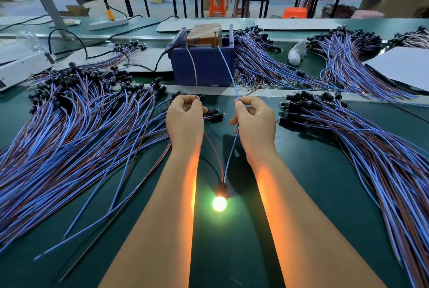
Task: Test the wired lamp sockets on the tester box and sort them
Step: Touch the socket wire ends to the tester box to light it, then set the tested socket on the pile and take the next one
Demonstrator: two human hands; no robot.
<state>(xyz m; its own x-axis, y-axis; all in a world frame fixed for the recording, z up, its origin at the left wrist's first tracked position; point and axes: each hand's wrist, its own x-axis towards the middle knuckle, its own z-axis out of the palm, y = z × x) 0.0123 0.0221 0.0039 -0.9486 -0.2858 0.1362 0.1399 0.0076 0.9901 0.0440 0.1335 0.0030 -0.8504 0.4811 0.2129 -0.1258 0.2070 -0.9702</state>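
A black lamp socket [222,187] with a glowing bulb [219,203] lies on the green table between my forearms. Its brown wire [214,153] runs up into my left hand [185,120], which pinches it and holds its far end up to the blue tester box [202,64]. Its blue wire [230,157] goes into my right hand [254,122], which pinches it the same way. Both wire ends reach the top of the box beside a brown block [204,34].
A large pile of wired sockets [69,113] covers the table on the left, another pile [362,139] lies on the right, and more bundles [267,67] sit behind the box. A white device [21,67] stands far left, a power strip [109,24] at the back.
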